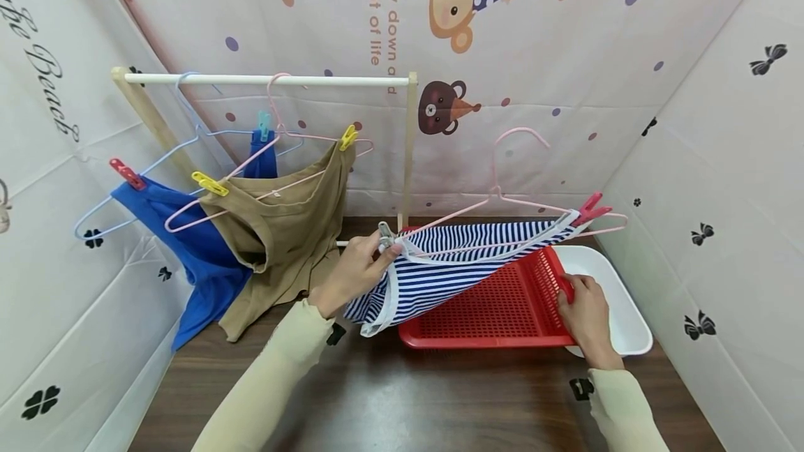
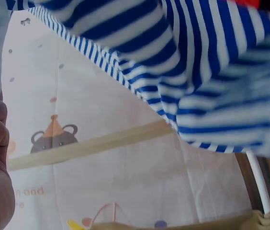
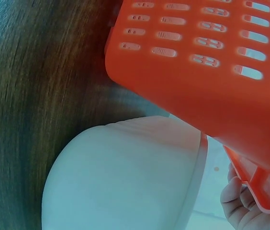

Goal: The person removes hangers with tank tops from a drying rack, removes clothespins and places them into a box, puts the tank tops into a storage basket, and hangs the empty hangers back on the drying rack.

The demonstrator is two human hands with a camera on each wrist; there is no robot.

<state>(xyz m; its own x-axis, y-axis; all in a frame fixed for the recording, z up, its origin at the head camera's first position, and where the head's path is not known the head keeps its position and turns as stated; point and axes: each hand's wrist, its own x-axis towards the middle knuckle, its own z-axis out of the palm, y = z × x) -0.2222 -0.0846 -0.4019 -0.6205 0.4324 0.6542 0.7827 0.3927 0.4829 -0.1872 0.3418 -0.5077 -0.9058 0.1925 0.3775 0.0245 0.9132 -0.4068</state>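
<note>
The striped garment is held above the red basket, nearer the far edge of the desk than the near one, and is spread along the pink hanger. The grey clip at the hanger's left end is pinched by the fingers of the left hand. The rim of the red basket is grasped by the fingers of the right hand, beside the white basin toward the desk's far right corner.

For good work here, the grey clip is best seated over both cloth and hanger wire before the pinch is eased, since a grip on cloth alone would probably slip. The pink clip at the other end can be used as a guide, so that the white-edged waistband is stretched evenly between the two. The hanger should be borne level, as a twist could drag one corner free. The low left hem is best watched, as it could be caught on the basket's rim. The basket should be steadied lightly, without being tipped against the basin; whether its full base is rested on the desk cannot be told.
</note>
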